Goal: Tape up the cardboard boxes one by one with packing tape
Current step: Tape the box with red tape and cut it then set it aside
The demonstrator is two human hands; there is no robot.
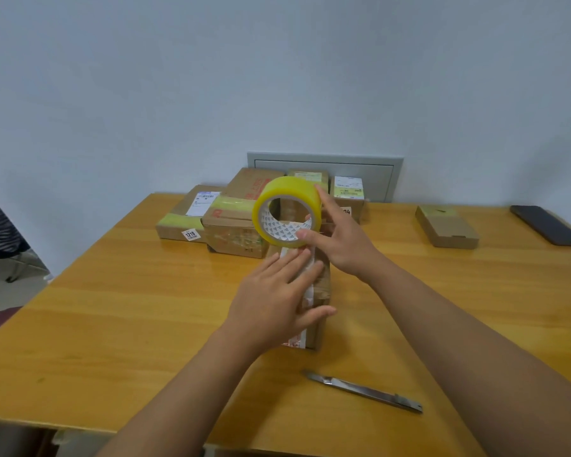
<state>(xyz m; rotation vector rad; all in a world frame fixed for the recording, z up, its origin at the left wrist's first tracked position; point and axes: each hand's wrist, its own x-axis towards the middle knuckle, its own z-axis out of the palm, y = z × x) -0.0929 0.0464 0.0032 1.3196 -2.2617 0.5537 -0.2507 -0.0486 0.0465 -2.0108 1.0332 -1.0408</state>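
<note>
The right hand's fingers [305, 233] curl through the core of a yellow packing tape roll [285, 211], thumb on the roll's outer rim, so the right hand [338, 239] is clamped on the roll and holds it up on edge above the far end of a small cardboard box [322, 291]. The roll's inner core is white with a grey triangle pattern; no words on it can be read.

Just nearer than that, the left hand [272, 303] lies flat on top of the same box, fingers straight and slightly spread, thumb out over the box's right edge, pressing down rather than gripping. Under these fingers a pale strip runs along the box top; red print shows at its near end, too small to read.

Beyond both hands, a cluster of taped boxes [234, 216] sits at the far side of the bench [119, 318], against the wall. One carries a sticker reading "1218"; another shows red characters; white shipping labels on the others are illegible. A label behind the right wrist shows the digits "04".

Near the person's side of the hands, a metal utility knife [365, 390] lies on the bench. Far right of the fingers rest a flat cardboard box [447, 225] and a dark phone [549, 224].
</note>
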